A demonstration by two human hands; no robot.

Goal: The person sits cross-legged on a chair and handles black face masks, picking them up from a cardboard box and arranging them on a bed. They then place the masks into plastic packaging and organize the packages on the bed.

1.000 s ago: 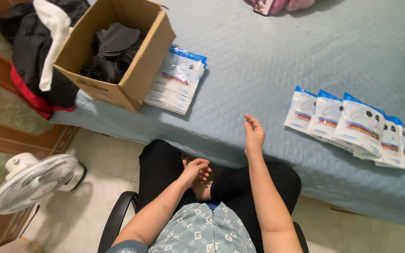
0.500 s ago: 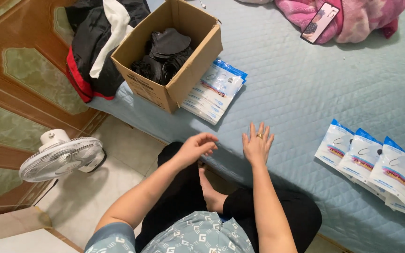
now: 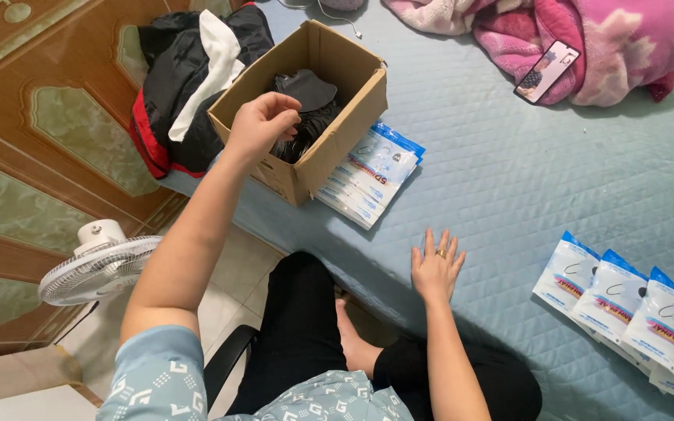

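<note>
Now the left hand [image 3: 263,123] hovers at the near rim of the open cardboard box [image 3: 306,168], fingers pinched together on a thin dark strand of the black masks [image 3: 306,105] heaped inside. The right hand [image 3: 436,269] lies flat, fingers spread, on the blue bed sheet [image 3: 501,179], likely bracing her lean. Empty printed pouches [image 3: 372,175] sit stacked against the box, more fanned out at the right [image 3: 626,300].

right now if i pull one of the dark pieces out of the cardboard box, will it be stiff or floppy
Probably floppy: the dark pieces lie crumpled and folded in the cardboard box. Likely light too, since the left hand pinches at them with only its fingers. They look tangled, so neighbours may drag along.
</note>
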